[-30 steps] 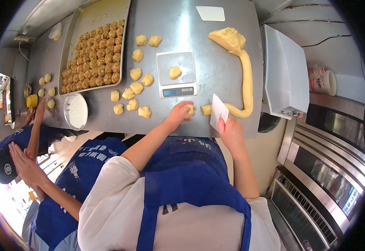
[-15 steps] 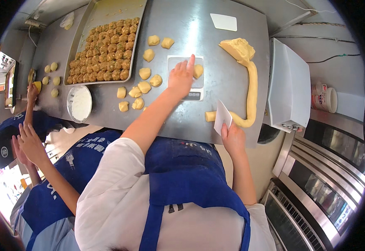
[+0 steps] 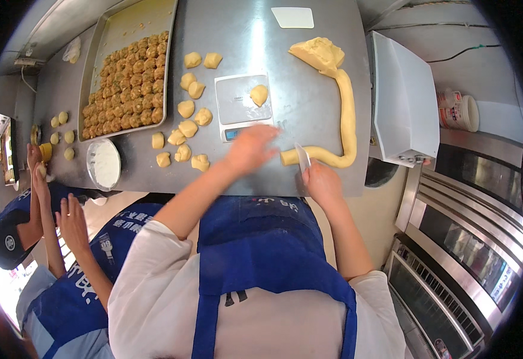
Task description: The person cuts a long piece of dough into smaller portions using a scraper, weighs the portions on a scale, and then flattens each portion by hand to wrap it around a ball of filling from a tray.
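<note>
My right hand (image 3: 323, 181) grips a white dough scraper (image 3: 302, 157), its blade standing across the left end of a long yellow dough rope (image 3: 347, 113). The rope bends up to a larger dough lump (image 3: 322, 54). Blurred by motion, my left hand (image 3: 253, 148) is just below the kitchen scale (image 3: 229, 111), fingers stretched toward the rope's end and nothing visible in them. One dough piece (image 3: 259, 95) rests on the scale's plate. Left of the scale, several cut dough pieces (image 3: 186, 109) lie scattered on the metal table (image 3: 261, 176).
A tray (image 3: 163, 116) of brown filling balls (image 3: 131, 84) lies at the left, beside a bowl of white powder (image 3: 103, 164). Pale round balls (image 3: 69, 137) sit farther left, near co-workers' hands (image 3: 73, 222). A white flat scraper (image 3: 292, 18) lies at the far side.
My left hand has left the dough piece on the scale and come back toward the rope's end. The scraper has moved onto the rope near its end. The whole view has shifted slightly.
</note>
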A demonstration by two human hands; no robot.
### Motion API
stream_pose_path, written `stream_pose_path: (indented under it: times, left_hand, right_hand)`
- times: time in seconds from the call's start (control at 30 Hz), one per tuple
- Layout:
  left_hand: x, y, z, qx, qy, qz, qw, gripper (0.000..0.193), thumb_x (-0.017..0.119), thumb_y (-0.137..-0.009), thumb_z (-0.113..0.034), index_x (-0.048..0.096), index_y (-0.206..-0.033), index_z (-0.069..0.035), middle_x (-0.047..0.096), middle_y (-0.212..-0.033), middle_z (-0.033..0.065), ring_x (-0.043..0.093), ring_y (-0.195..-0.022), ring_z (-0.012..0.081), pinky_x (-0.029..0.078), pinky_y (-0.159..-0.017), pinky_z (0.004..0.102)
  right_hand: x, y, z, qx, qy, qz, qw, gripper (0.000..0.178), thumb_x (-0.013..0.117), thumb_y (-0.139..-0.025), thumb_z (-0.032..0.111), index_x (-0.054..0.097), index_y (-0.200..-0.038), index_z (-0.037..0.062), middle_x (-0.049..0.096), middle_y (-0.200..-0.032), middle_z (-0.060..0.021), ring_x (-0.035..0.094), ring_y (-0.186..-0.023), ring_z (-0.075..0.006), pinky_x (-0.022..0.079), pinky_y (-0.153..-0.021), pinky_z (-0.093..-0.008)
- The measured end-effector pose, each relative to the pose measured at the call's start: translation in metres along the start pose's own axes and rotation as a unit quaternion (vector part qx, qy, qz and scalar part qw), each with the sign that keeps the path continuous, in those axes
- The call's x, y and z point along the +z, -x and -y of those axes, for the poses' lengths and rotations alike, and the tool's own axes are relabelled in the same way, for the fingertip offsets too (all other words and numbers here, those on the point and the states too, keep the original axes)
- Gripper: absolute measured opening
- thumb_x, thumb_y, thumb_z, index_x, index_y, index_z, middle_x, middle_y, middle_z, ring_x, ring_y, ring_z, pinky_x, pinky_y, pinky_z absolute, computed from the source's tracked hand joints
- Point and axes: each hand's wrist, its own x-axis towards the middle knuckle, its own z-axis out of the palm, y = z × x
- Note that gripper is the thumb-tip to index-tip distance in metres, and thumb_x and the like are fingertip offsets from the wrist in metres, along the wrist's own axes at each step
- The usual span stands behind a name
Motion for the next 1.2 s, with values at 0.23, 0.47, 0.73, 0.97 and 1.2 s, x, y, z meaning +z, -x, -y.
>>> stream_pose_path:
  times: [0.23,0.47,0.73,0.97,1.2]
  left_hand:
    - [0.063,0.011,-0.006,-0.006,0.018,0.041,0.999,0.065,0.077,-0.075,-0.021,0.054,-0.134,-0.004,0.062,-0.123,0.0174,0.059,-0.111,0.0343,0.046,-0.098,0.0437]
    - [0.015,0.058,0.003,-0.395,0.389,0.104,0.826,0.047,0.066,-0.094,-0.031,0.057,-0.132,-0.004,0.067,-0.117,0.0111,0.065,-0.096,0.0269,0.054,-0.079,0.0399]
    - [-0.025,0.016,0.029,-0.444,0.608,-0.058,0.656,0.039,0.06,-0.098,-0.041,0.063,-0.107,-0.004,0.059,-0.076,0.0006,0.059,-0.069,0.012,0.048,-0.056,0.0254]
    - [-0.076,-0.062,0.023,-0.318,0.424,-0.247,0.811,0.031,0.062,-0.096,-0.034,0.067,-0.1,-0.004,0.063,-0.079,0.0028,0.059,-0.07,0.0121,0.048,-0.059,0.0269]
    - [-0.045,-0.058,0.025,-0.208,-0.29,-0.07,0.932,0.065,0.073,-0.081,-0.047,0.058,-0.132,-0.008,0.063,-0.131,0.0084,0.057,-0.121,0.0299,0.036,-0.11,0.0507]
  right_hand:
    - [0.038,-0.038,-0.011,0.011,-0.126,-0.039,0.991,0.028,0.052,-0.092,0.023,0.063,-0.09,-0.0022,0.067,-0.081,-0.0254,0.065,-0.077,-0.0439,0.051,-0.071,-0.0533]
    - [0.03,-0.011,0.013,0.027,-0.303,-0.098,0.948,0.03,0.053,-0.092,0.025,0.065,-0.091,-0.002,0.067,-0.078,-0.0252,0.066,-0.071,-0.0421,0.051,-0.069,-0.0516]
    - [0.018,-0.003,0.001,-0.036,-0.005,0.049,0.998,0.028,0.052,-0.093,0.027,0.063,-0.097,0.0008,0.067,-0.078,-0.0227,0.066,-0.072,-0.041,0.052,-0.069,-0.0526]
    - [0.011,0.012,-0.007,-0.005,-0.064,-0.017,0.998,0.029,0.051,-0.094,0.027,0.062,-0.097,0.0011,0.067,-0.082,-0.0241,0.066,-0.075,-0.0425,0.051,-0.071,-0.0535]
    - [0.009,0.017,-0.011,0.001,-0.071,-0.035,0.997,0.027,0.053,-0.094,0.026,0.063,-0.098,0.0015,0.067,-0.081,-0.0239,0.066,-0.075,-0.0431,0.052,-0.069,-0.0536]
